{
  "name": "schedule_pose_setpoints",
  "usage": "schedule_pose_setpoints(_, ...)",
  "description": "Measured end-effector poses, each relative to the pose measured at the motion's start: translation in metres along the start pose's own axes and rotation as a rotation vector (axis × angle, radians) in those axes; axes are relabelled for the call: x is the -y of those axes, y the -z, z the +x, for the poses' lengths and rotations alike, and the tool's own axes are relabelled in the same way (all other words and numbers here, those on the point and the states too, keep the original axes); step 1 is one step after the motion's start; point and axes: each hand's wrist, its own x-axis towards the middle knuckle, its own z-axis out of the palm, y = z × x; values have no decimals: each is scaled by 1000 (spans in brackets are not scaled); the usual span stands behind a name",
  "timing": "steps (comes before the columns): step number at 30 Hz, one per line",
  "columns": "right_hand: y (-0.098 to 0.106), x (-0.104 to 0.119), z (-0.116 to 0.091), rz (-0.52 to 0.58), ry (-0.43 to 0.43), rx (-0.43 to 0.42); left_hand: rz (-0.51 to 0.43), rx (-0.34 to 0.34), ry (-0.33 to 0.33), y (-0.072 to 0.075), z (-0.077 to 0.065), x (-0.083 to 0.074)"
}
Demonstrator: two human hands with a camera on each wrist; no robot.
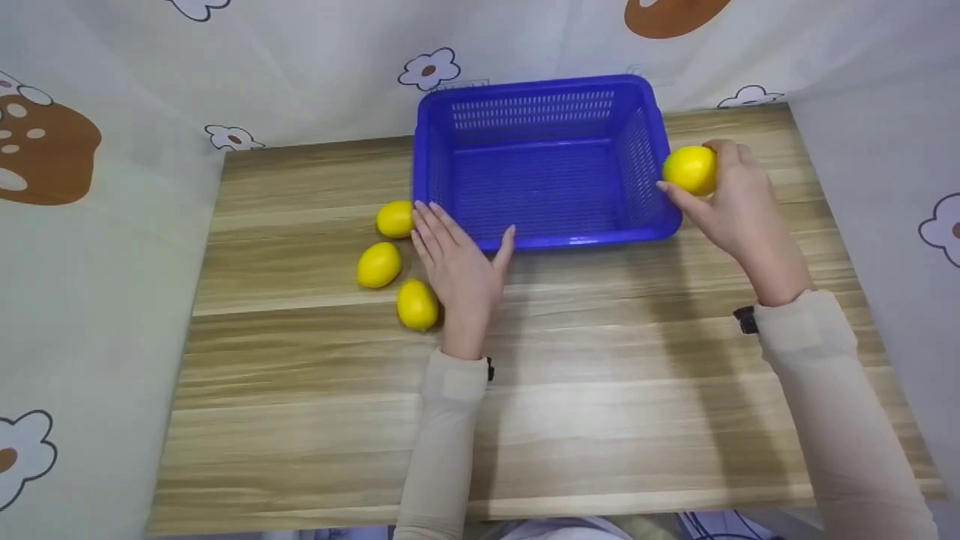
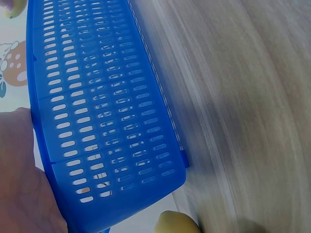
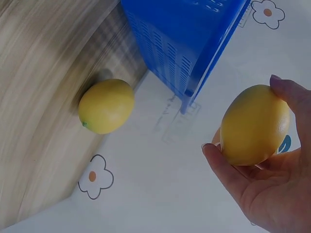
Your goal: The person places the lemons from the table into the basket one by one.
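Lemon (image 1: 690,171) in right hand (image 1: 744,202), seemingly just beside blue basket (image 1: 536,187).

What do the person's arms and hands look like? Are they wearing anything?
Both arms wear long, plain, pale beige sleeves: the left sleeve and the right sleeve. A small black piece shows at the right cuff, and a black bit peeks out at the left. The left hand and right hand are bare, without gloves.
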Motion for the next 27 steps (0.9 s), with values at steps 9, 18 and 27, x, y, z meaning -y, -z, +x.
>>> schedule_pose_setpoints(9,5,8,2,-52,11,77,3,-19,-2,-1,-1,-1)
schedule_pose_setpoints(18,12,16,8,-66,13,125,9,-39,-10,-3,0,0)
schedule_pose_setpoints(27,18,25,14,-73,51,154,17,-21,-5,-1,0,0)
